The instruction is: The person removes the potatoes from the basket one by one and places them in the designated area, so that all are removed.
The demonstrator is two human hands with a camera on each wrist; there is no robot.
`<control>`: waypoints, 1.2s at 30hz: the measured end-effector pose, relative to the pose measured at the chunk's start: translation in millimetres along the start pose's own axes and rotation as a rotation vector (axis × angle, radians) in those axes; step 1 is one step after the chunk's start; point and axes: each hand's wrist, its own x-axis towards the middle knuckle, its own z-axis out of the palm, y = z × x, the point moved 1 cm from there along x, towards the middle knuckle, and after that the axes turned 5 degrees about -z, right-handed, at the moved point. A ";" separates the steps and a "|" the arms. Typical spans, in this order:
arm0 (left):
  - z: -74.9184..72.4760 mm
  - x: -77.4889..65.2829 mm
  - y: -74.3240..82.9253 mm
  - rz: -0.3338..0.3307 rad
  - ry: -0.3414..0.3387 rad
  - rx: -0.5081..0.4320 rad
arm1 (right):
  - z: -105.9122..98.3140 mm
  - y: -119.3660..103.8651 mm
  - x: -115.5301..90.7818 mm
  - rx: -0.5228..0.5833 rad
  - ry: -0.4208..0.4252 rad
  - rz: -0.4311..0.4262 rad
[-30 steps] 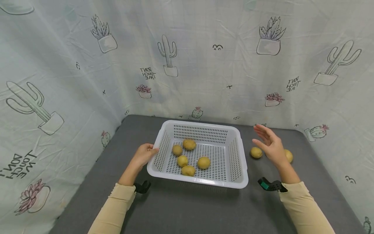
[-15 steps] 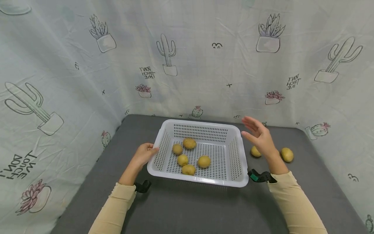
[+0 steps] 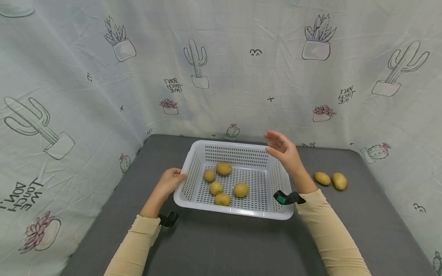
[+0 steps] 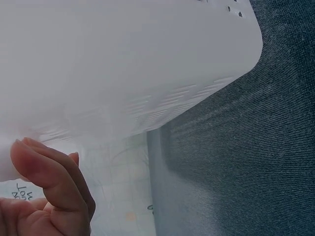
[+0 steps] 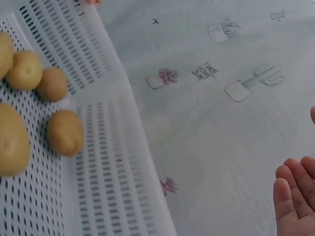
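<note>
A white plastic basket [image 3: 230, 211] with slotted walls holds several potatoes [image 3: 241, 189], most of them toward its left half. My left hand [image 3: 169, 181] grips the basket's left rim, thumb on top. In the left wrist view the fingers [image 4: 54, 182] curl at the edge, and the basket's pale outer side [image 4: 123, 59] fills much of the picture. Over the basket's right end hovers my right hand [image 3: 284, 153], fingers extended and apart from the thumb, holding nothing. The right wrist view shows its fingertips [image 5: 290, 182] beside the basket and potatoes [image 5: 65, 132].
Two loose potatoes, one left [image 3: 322, 178] and one right [image 3: 340, 181], lie on the dark grey table [image 3: 221, 245] beyond my right wrist. The wrist covers the spot where another lay. A cactus-print curtain [image 3: 221, 76] hangs behind and along the sides.
My right hand has swept left from above the loose potatoes to over the basket's right end, uncovering one potato and covering another. My left hand and the basket have hardly moved.
</note>
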 end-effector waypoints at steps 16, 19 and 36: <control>-0.4 -1.2 0.8 0.023 -0.012 -0.001 | 42.0 26.9 17.5 0.050 -0.199 0.230; -1.1 -0.5 0.4 0.021 -0.007 0.001 | 45.5 32.2 17.9 0.022 -0.310 0.303; -1.1 -1.3 1.8 0.008 0.001 0.003 | 54.6 51.7 17.0 -0.087 -0.781 0.428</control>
